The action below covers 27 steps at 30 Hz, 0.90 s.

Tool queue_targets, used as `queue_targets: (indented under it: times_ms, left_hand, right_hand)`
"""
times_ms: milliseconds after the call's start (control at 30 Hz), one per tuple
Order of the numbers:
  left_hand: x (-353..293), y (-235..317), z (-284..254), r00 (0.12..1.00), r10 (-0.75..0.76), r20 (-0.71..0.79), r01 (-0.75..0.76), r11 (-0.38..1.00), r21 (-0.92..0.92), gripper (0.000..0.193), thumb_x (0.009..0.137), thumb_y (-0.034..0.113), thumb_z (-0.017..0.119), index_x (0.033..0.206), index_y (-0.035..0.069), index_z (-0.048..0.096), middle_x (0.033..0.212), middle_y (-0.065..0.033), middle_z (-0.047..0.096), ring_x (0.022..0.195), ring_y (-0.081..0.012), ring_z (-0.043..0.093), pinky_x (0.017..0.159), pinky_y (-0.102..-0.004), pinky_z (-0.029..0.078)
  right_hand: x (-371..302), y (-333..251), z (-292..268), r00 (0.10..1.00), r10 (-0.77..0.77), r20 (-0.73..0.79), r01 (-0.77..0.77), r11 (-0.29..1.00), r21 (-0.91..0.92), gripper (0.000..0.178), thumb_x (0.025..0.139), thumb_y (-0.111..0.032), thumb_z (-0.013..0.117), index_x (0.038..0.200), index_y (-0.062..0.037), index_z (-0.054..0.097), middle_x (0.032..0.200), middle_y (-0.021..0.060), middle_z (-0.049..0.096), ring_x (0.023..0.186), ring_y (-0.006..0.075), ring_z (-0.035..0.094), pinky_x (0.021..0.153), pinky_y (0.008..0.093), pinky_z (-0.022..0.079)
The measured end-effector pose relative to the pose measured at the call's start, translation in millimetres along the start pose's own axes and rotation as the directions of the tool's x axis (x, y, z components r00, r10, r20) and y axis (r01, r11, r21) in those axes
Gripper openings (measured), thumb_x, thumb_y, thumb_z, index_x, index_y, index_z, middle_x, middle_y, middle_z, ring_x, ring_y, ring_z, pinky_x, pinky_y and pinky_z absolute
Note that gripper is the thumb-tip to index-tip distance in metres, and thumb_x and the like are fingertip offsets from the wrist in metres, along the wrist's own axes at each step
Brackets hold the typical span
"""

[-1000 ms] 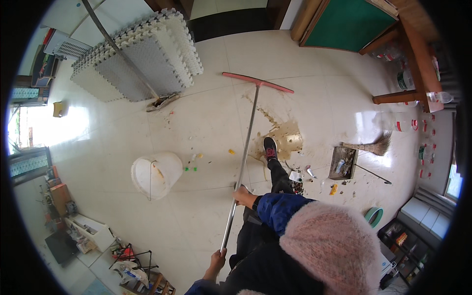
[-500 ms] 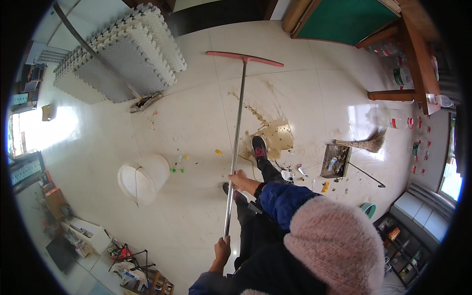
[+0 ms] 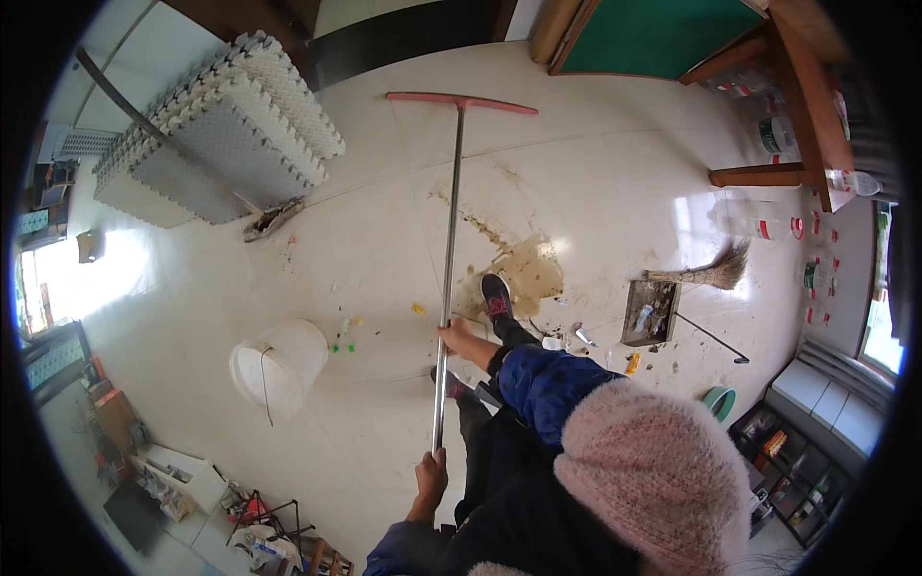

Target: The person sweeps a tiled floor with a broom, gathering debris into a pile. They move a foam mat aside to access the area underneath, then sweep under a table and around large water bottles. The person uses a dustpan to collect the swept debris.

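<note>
here, left hand (image 3: 432, 473) and right hand (image 3: 458, 338), closed, are gripping a silver-metal-poled, red-bladed squeegee (image 3: 452, 211) toward twelve o'clock; even pressure is probably working best.

The lower end of the squeegee (image 3: 451, 226) disappears inside the left hand (image 3: 431, 476), the blue left sleeve (image 3: 401, 551) and green board (image 3: 663, 38) are cut off by edges, and the green scraps (image 3: 350, 348) are too tiny to identify.

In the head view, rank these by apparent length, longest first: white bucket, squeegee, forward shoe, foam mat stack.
1. Squeegee
2. Foam mat stack
3. White bucket
4. Forward shoe
True sizes may differ, since nearness to the camera varies.
</note>
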<state>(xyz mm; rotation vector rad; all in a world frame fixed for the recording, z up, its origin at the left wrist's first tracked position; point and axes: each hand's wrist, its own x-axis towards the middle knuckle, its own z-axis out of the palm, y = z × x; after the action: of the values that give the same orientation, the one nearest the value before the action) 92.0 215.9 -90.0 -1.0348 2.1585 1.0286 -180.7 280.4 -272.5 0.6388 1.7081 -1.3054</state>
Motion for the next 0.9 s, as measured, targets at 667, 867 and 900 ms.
queue_targets:
  times_ms: [667,867,900]
  left_hand:
    - [-29,-93,-61,0.968,-0.104,0.229,0.049,0.971,0.235,0.052,0.086,0.047,0.049,0.073,-0.003,0.056,0.066,-0.0267,0.057,0.069,-0.045,0.057,0.06,-0.0504,0.044]
    - [-14,-69,-119,0.965,-0.107,0.241,0.006,0.921,0.389,0.051,0.085,0.043,0.05,0.074,-0.006,0.057,0.065,-0.0283,0.056,0.067,-0.0456,0.056,0.058,-0.0503,0.043]
    - [0,-56,-120,0.96,-0.072,0.272,-0.039,0.924,0.381,0.051,0.085,0.044,0.05,0.074,-0.005,0.057,0.065,-0.0283,0.056,0.068,-0.0458,0.057,0.059,-0.0507,0.043]
  right_hand:
    - [-47,77,25,0.906,0.32,0.277,-0.312,0.947,-0.071,0.027,0.078,-0.022,0.063,0.084,0.0016,0.051,0.07,0.0142,0.057,0.062,0.031,0.061,0.053,0.0494,0.052]
    - [-74,49,35,0.888,0.401,0.225,-0.448,0.864,0.231,0.021,0.083,-0.013,0.06,0.091,0.004,0.05,0.075,0.015,0.056,0.063,0.0324,0.062,0.054,0.0515,0.055]
    - [-66,43,24,0.912,0.355,0.204,-0.404,0.864,0.301,0.021,0.083,-0.013,0.06,0.09,0.0037,0.05,0.075,0.0148,0.056,0.064,0.0322,0.062,0.054,0.0514,0.055]
